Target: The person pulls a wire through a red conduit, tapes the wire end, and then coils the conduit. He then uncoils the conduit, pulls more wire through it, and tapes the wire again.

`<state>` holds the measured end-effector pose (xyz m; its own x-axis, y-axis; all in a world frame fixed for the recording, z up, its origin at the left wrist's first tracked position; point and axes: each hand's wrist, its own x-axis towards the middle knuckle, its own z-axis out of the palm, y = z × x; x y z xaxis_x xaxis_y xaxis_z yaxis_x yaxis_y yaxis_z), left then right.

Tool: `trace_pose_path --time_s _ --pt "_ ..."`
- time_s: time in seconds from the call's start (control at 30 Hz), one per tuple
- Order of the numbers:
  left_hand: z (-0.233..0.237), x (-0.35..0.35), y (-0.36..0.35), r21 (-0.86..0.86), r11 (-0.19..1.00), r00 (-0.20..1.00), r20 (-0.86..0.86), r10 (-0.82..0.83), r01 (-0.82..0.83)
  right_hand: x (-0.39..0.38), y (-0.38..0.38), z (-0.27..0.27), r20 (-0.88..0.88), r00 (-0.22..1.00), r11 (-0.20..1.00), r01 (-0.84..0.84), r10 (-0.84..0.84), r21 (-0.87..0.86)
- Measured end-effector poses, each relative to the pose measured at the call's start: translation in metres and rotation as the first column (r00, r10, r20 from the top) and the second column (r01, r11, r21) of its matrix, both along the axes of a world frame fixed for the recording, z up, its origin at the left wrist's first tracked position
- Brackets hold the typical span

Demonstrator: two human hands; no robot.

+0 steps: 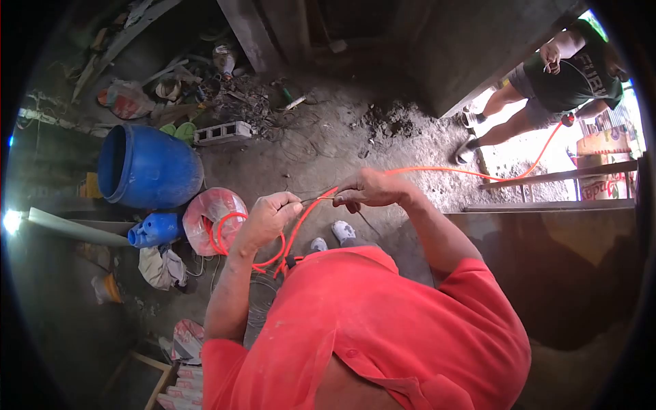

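A thin wire [320, 198] spans the gap between my two hands in front of my chest. My left hand [266, 220] is closed in a pinch on one end of it. The fingers of my right hand [365, 189] are bent and pressed around the other end. An orange flexible tube [302, 220] runs up between the hands, passes right at my right fingertips and stretches away to the right. Below my left hand the tube lies in loose loops [270, 265]. A thin dark strand [367, 222] hangs under my right hand.
A person [567, 72] stands by the bright opening at upper right, near the tube's far end. On the left are a blue barrel [160, 167], a blue jug [156, 230] and a wrapped orange coil [208, 208]. A hollow block [223, 132] and rubble lie ahead.
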<state>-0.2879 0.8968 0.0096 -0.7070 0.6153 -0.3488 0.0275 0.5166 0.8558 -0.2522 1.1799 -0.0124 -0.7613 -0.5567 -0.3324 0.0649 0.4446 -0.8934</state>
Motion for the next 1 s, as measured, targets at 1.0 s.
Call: trace_pose_path --time_s 1.0 --pt "0.0 0.077 -0.072 0.01 1.0 0.908 -0.418 -0.021 0.028 0.017 0.015 -0.027 -0.446 0.838 0.901 0.41 -0.313 0.139"
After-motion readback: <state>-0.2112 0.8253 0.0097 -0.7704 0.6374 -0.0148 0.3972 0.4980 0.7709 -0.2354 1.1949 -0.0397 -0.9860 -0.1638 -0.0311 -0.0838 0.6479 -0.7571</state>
